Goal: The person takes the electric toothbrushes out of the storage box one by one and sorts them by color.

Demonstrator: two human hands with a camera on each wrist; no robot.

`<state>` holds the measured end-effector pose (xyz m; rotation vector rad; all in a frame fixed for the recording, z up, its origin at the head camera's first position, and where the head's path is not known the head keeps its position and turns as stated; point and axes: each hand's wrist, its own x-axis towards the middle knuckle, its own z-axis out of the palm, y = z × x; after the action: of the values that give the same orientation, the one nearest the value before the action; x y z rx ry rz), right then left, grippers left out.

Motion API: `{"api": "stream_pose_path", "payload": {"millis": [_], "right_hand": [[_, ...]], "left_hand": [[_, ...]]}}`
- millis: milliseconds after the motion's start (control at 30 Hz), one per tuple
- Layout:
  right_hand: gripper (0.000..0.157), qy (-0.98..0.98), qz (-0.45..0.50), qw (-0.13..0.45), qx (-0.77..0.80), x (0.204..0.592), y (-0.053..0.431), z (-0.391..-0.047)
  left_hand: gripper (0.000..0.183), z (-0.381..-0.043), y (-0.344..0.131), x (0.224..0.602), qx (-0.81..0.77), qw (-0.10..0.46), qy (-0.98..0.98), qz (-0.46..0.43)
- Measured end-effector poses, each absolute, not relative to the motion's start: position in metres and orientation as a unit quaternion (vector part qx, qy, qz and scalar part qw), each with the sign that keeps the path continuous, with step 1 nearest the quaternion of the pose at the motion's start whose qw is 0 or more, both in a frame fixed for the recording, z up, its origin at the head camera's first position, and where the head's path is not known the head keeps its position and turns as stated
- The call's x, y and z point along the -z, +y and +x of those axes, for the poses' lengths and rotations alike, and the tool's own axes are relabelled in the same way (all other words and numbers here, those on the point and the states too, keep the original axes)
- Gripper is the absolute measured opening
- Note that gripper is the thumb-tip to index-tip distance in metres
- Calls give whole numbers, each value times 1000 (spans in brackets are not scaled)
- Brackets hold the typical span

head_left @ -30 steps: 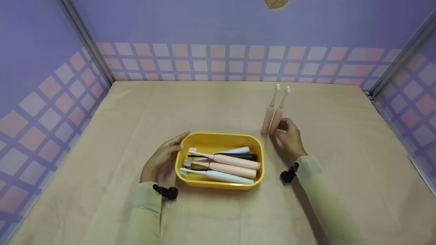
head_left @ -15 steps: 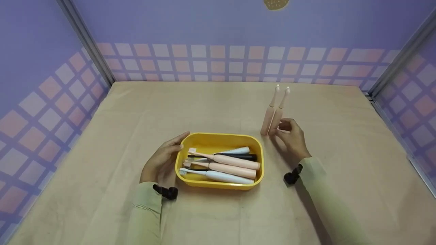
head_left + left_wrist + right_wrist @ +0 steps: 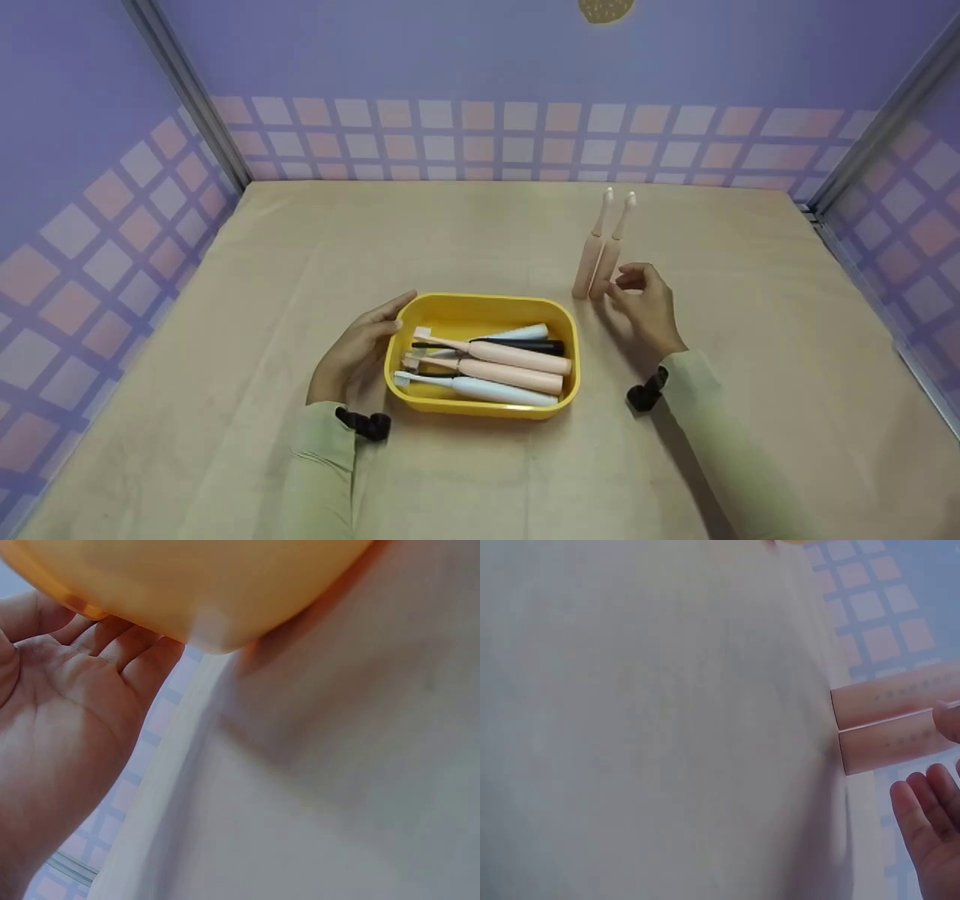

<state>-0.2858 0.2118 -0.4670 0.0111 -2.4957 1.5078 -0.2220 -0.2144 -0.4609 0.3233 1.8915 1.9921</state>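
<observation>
Two pale pink electric toothbrushes stand upright side by side on the table, a left one (image 3: 588, 266) and a right one (image 3: 606, 268). My right hand (image 3: 651, 306) is just to the right of them, its thumb at the lower handle of the right one. In the right wrist view the other fingers (image 3: 909, 814) are loose and apart from the handles. A yellow bin (image 3: 484, 409) is in front of me. My left hand (image 3: 352, 351) holds its left end, thumb at the rim and fingers along the outside of the far left corner.
Several electric toothbrushes lie in the bin: pink ones (image 3: 517, 357), white ones (image 3: 499, 390) and dark ones, such as a black one (image 3: 551, 346). A beige cloth (image 3: 405, 225) covers the table. Purple checked walls (image 3: 480, 135) stand behind and at both sides.
My right hand has loosened from the right standing toothbrush and shifted slightly right. Both standing toothbrushes keep their place. The left hand and the bin have not moved.
</observation>
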Motion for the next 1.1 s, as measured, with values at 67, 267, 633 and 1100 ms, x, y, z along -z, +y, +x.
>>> {"api": "stream_pose_path", "payload": {"millis": [67,267,633,1100], "right_hand": [[39,-850,-5,122,-512,466,210,-284],[38,-845,-24,115,-523,465,207,-279],[34,-841,47,134,-522,452,200,-269],[27,-836,150,91,-519,394,178,-235]], "left_hand": [[58,-222,-215,462,-706,186,673,115],[58,-221,-214,461,-719,191,659,110],[56,-220,-212,458,-731,193,649,84],[57,-221,-213,458,-727,196,649,115]]}}
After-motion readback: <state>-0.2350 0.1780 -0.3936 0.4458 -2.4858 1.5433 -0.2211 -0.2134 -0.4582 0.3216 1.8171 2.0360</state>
